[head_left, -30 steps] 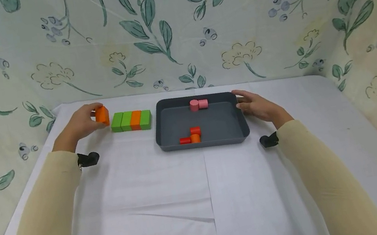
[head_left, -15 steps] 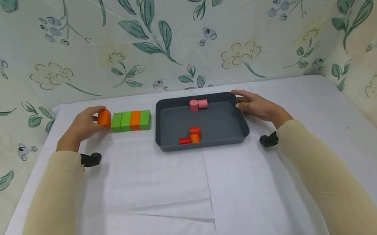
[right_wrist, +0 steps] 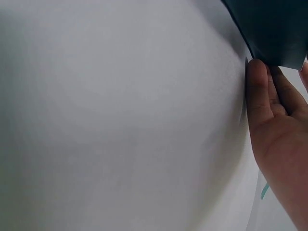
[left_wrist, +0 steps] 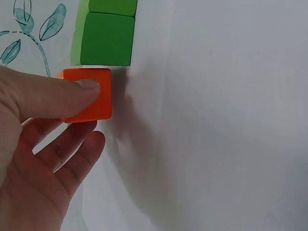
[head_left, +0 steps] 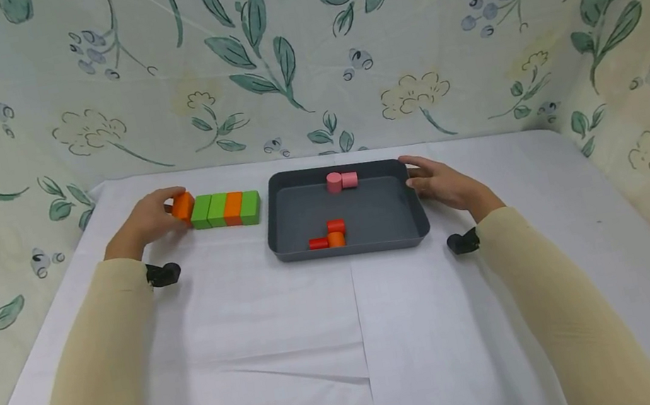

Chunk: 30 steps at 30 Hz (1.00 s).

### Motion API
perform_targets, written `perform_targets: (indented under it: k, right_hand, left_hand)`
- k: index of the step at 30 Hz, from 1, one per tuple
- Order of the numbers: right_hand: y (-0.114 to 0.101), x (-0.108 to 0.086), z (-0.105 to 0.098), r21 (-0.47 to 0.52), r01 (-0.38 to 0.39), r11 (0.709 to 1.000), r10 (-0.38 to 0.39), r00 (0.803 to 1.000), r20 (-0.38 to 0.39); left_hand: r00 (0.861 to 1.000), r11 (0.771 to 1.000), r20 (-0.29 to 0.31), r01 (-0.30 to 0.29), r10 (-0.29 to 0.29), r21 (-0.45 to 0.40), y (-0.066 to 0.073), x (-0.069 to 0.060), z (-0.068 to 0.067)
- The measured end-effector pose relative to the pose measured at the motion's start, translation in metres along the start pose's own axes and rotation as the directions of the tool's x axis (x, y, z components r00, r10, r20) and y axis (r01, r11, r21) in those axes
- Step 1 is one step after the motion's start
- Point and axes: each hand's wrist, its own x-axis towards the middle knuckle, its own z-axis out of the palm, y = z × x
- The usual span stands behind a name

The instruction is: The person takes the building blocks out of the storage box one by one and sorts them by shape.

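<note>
- closest in, two pale sleeves (head_left: 91,370) reach up the left and right sides, and a wide stretch of white cloth (head_left: 261,321), lightly creased, runs between them as far as the near edge of a dark grey tray (head_left: 295,218).
- a black gadget (head_left: 164,274) juts from the left cuff; its twin (head_left: 463,241) sits at the right one.
- just inside the tray's near wall, a red peg (head_left: 319,243) lies beside an orange peg (head_left: 336,238), with a red-orange peg (head_left: 336,225) right behind.
- the right hand (head_left: 447,183) has its fingers fairly straight, tips touching the tray's right end; beyond its back, cloth spreads broadly to the right side.
- the left hand (head_left: 147,218) pinches an orange block (head_left: 182,208) between thumb and fingers, at the left end of a block row (head_left: 217,210): green, green, orange, green. the left wrist view shows a thin gap between block and row.
- a narrow lane of cloth separates the row's right end from the tray's left wall.
- deeper in the tray, two pink pegs (head_left: 334,182) sit side by side near the far wall.
- behind the tray's far rim, a slim strip of cloth meets the leafy curtain (head_left: 303,34).
</note>
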Motion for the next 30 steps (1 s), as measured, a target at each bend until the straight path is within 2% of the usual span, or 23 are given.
perform_targets:
  k: [7, 15, 30]
  right_hand:
    - [0.0035, 0.0044, -0.0009, 0.008, -0.013, 1.0, 0.013, 1.0, 0.001]
    - [0.0022, 0.0041, 0.0, -0.001, -0.022, 1.0, 0.022, 1.0, 0.006]
    - [0.0046, 0.0044, -0.0002, -0.011, -0.013, 1.0, 0.013, 1.0, -0.012]
  left_hand:
    - [1.0, 1.0, 0.012, 0.014, -0.014, -0.008, -0.0016, 0.0027, 0.0035]
    - [1.0, 1.0, 0.019, 0.011, -0.01, -0.012, -0.0004, -0.0007, 0.0075]
    - [0.999, 1.0, 0.039, 0.016, -0.017, 0.026, 0.0013, 0.002, 0.0101]
